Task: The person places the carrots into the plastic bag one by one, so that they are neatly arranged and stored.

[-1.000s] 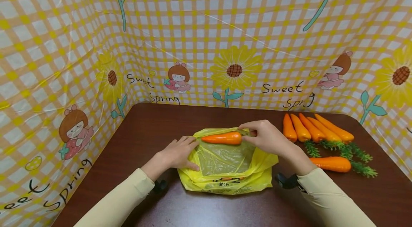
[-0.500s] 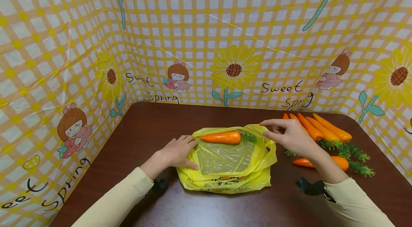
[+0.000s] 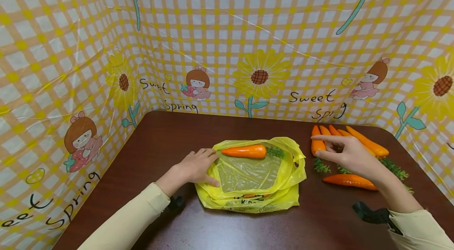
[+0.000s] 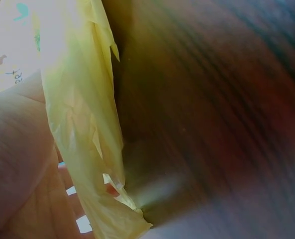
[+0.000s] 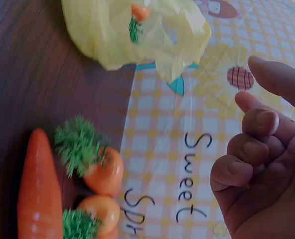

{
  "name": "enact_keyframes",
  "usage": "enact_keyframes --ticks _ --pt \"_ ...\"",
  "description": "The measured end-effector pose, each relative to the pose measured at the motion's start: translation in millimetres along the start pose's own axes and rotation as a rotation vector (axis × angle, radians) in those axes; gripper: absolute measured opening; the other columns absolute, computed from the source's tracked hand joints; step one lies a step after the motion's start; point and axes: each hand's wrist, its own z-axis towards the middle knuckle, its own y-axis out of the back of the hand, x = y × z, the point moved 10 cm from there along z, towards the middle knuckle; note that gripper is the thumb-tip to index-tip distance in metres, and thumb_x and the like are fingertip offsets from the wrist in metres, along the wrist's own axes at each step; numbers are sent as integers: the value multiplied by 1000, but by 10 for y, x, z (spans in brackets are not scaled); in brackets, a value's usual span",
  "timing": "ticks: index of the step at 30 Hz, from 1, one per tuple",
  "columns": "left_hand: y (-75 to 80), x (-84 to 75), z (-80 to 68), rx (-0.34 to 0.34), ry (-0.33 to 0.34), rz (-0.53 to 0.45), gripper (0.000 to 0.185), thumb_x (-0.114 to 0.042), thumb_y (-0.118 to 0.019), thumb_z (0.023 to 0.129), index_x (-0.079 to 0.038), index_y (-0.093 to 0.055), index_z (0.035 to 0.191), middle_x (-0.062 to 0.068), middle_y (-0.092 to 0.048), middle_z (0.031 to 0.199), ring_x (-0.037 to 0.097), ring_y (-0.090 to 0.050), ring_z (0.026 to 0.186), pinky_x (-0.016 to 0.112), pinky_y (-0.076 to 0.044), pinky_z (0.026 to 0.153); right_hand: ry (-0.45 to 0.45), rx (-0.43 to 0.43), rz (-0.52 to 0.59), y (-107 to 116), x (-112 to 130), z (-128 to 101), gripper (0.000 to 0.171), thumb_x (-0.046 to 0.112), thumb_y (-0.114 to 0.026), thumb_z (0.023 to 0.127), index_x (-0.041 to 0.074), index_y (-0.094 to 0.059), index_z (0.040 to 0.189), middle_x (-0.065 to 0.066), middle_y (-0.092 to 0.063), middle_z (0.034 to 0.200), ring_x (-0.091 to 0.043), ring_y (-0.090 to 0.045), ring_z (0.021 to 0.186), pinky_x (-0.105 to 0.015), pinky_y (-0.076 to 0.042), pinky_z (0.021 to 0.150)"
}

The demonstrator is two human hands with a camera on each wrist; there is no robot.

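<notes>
Left grip (image 3: 194,168) lies flat, fingers straight, pressing the bag's (image 3: 248,198) left edge on the desk (image 3: 177,131). Right grip (image 3: 349,154) hovers empty, fingers loosely apart, over the carrots (image 3: 369,145); one carrot (image 3: 244,151) lies in the bag's mouth.

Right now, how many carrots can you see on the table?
7: one carrot in the yellow bag, five in a row by the right hand, one lying nearer. The hand may hide others.

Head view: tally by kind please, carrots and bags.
Carrot at the bag's mouth: 1
Loose carrots on the table: 6, though the right hand covers part of the row
Yellow bag: 1
Total: 8
</notes>
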Motion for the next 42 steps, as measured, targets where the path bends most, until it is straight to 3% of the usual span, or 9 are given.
enact_keyframes --ticks 7,14,20,27,32,42 --pt "11 -6 -4 9 2 4 97 -69 -70 82 -20 -35 158 7 -31 163 29 -31 149 57 -34 113 -51 30 -17 93 -180 -152 46 24 -75 93 12 -62 136 1 -43 68 -14 -35 50 -30 -31 48" --pt "0 -17 4 9 5 7 97 -69 -71 81 -20 -35 158 6 -31 164 28 -31 149 58 -34 113 -128 56 -18 184 -396 -336 46 30 -72 95 17 -61 138 -1 -52 80 -16 -44 58 -30 -35 51" --pt "0 -21 14 10 9 17 97 -69 -70 81 -21 -36 158 6 -31 164 29 -31 149 57 -34 113 -172 94 -27 220 -567 -440 50 34 -68 97 14 -57 141 -1 -50 73 -16 -39 53 -32 -32 49" --pt "6 -19 1 6 6 9 96 -68 -71 82 -20 -36 157 7 -32 163 29 -31 149 58 -35 113 -159 83 -54 307 -682 -520 46 28 -69 97 14 -58 140 1 -53 73 -13 -35 51 -32 -29 47" --pt "0 -29 -4 6 6 2 96 -67 -71 82 -19 -37 157 7 -32 163 30 -31 149 58 -34 113 -192 82 -84 348 -815 -585 48 32 -70 96 14 -59 139 1 -53 72 -11 -34 50 -31 -28 46" --pt "-13 -17 -7 13 10 8 96 -68 -71 82 -20 -35 158 7 -31 163 30 -31 149 59 -35 112 -250 106 -128 412 -1122 -678 52 35 -70 96 11 -59 140 1 -52 71 -14 -40 53 -31 -28 49"
